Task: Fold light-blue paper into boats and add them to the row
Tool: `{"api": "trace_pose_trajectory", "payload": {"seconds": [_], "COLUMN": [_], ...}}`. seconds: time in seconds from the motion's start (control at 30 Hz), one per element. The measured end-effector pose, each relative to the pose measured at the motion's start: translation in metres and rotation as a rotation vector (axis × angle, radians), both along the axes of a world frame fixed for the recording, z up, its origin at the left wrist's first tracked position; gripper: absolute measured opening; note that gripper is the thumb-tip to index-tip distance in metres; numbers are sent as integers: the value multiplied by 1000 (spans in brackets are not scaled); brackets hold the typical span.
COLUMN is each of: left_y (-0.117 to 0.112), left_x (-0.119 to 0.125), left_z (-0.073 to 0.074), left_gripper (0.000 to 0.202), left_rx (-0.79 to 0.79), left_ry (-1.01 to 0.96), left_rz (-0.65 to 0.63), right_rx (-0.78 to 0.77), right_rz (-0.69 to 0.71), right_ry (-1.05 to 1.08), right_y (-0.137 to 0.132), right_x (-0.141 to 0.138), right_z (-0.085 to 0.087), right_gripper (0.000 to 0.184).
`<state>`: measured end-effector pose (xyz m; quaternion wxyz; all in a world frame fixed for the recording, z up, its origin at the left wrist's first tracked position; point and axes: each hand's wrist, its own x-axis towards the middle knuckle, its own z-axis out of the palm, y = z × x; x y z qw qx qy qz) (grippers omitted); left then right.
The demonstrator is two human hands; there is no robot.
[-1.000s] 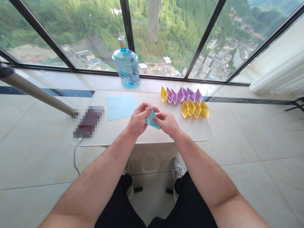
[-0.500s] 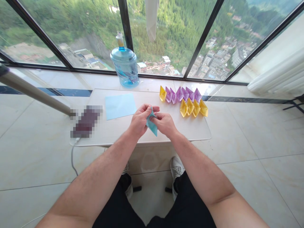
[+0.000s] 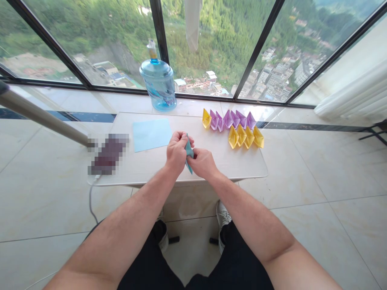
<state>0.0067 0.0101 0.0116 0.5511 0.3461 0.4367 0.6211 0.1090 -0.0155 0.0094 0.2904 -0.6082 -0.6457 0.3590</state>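
My left hand (image 3: 175, 151) and my right hand (image 3: 202, 162) meet above the low white table (image 3: 151, 165), both pinched on a folded light blue paper piece (image 3: 189, 153) that stands edge-on between them. The fingers of both hands are closed around it. A flat light blue paper sheet (image 3: 151, 134) lies on the table just left of my hands. Folded paper boats stand at the table's far right: a purple row (image 3: 232, 119) with one yellow boat (image 3: 207, 119) at its left end, and a yellow row (image 3: 246, 137) in front.
A blue water jug (image 3: 159, 85) stands on the sill behind the table. A blurred dark object (image 3: 108, 154) with a cable lies at the table's left edge. A slanted pole (image 3: 42, 117) crosses at the left. My legs and shoes (image 3: 223, 215) are below the table.
The blue paper piece has turned from lying flat between my hands to standing edge-on, and my hands have drawn closer together around it.
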Motion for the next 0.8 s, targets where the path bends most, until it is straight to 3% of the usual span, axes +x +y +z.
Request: {"api": "trace_pose_trajectory", "payload": {"seconds": [0.17, 0.53, 0.7, 0.8], "left_y": [1, 3, 2, 2], "left_x": [-2, -7, -4, -6], "left_z": [2, 9, 3, -1], "left_gripper": [22, 28, 40, 27], "left_rx": [0, -71, 31, 42], "left_ry": [-70, -197, -113, 20], "left_rz": [5, 45, 102, 38], "right_rx": [39, 194, 214, 172], "right_rz": [50, 167, 77, -12], "right_ry": [-76, -462, -480, -514], "right_y": [-6, -19, -10, 0], "right_x": [-3, -11, -2, 10], "right_z": [4, 11, 16, 20], "right_gripper": [27, 35, 33, 33]}}
